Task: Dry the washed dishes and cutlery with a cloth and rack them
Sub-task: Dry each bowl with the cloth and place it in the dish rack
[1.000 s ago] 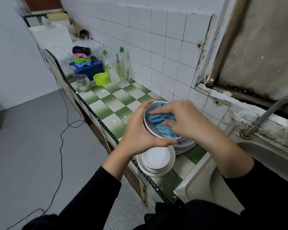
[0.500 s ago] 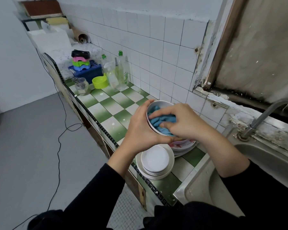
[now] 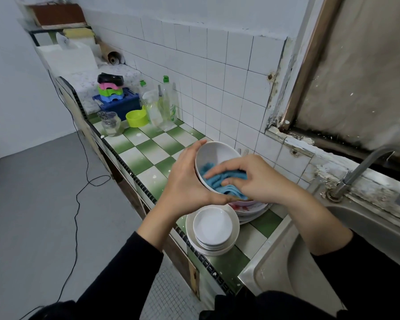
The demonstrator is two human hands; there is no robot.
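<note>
Blue cloth (image 3: 219,180), pinched in the curled right hand (image 3: 252,179), pressed into the bowl (image 3: 215,153) (left hand (image 3: 185,181) gripped it); rotating seemed wise.

Drying a white bowl above the green-and-white checked counter (image 3: 148,153).

At mid-frame the left hand (image 3: 187,179) grips the tilted white bowl (image 3: 215,155) from outside, while the right hand (image 3: 256,179) presses a bunched blue cloth (image 3: 226,181) into it. Just below, a stack of white plates (image 3: 213,229) sits near the counter's edge, with patterned plates (image 3: 247,209) beside it. A sink (image 3: 286,273) and tap (image 3: 367,162) fill the right side. A glass jar (image 3: 111,124) and a lime bowl (image 3: 137,118) stand at upper left.
</note>
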